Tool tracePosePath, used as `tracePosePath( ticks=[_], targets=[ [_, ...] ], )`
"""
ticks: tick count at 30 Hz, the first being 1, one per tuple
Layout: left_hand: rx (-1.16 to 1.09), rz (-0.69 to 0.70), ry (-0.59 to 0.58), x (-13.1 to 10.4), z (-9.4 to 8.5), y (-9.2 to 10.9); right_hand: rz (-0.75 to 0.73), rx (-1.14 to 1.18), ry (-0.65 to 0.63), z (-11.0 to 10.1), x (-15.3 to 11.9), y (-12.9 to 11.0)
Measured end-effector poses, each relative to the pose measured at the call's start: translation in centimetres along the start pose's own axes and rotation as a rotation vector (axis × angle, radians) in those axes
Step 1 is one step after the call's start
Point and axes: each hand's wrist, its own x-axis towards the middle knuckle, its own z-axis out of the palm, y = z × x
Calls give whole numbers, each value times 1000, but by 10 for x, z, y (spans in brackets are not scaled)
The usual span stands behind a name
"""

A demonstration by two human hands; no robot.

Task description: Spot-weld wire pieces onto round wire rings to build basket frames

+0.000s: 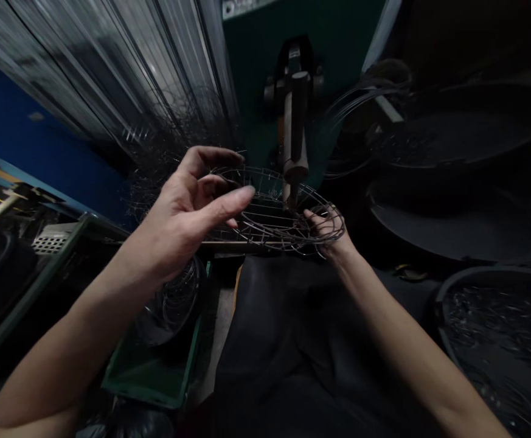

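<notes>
A round wire frame [265, 234], made of curved rings joined by short cross wires, sits under the spot-welder-like machine's upright rod [295, 137]. The rod's tip reaches down inside the ring. At the frame's right end, my right hand [331, 228] grips the wires, its fingers partly hidden by them. My left hand [192, 204] is at the frame's left side, thumb stretched out and fingers curved apart. No object shows between its thumb and fingers; whether a fingertip touches the wire I cannot tell.
Tangled thin wires [178, 121] stand behind my left hand, by a corrugated metal wall. A green crate [156, 374] with a dark wire-filled bowl is at lower left. Black tubs [457, 225] line the right side, the nearest tub [445, 304] holding many small metal pieces.
</notes>
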Motion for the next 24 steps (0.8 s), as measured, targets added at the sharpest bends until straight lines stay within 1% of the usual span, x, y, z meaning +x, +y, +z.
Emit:
tracePosePath(
  ticks=[2, 4, 7, 10, 12, 15, 20, 24],
  targets=[
    [-33, -26, 53, -6, -1, -5, -32, -29, -14, 1, 1, 2],
    [-57, -41, 118, -18, -1, -13, -83, -105, -6, 3, -1, 3],
    [-40, -9, 178, -37, -3, -32, -156, -216, 8, 7, -5, 3],
    [-16, 19, 213, -51, -7, -50, -172, -238, -19, 7, -5, 3],
    [-10, 46, 206, -55, -8, -57, -166, -219, -20, 6, -3, 6],
    [6, 105, 136, -54, -4, -56, -157, -183, -22, 3, 1, 11],
    [13, 136, 67, -45, 9, -40, -83, -71, -53, 2, 6, 19],
    [79, 181, -6, -36, 9, -31, -54, -34, -17, 4, 9, 19]
  ],
)
